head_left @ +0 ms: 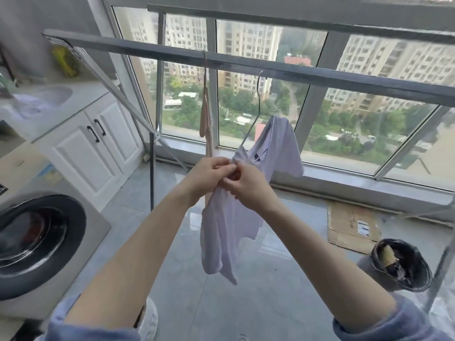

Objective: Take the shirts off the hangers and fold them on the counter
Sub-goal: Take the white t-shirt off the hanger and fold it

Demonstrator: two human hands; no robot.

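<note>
With the fingers [221, 166] of your left hand [209, 174] and right hand [250, 187] curled and pinching the pale shirt [229, 232] at its near shoulder, good practice was to ease the neckline off the near end of the wire hanger [256, 112] first. You would then lift the far side clear, leaving the hook on the rail [283, 70]. The shirt's body hung below your fingers; its far shoulder draped over the hanger's other arm. The counter [66, 112] lay well apart at left.
</note>
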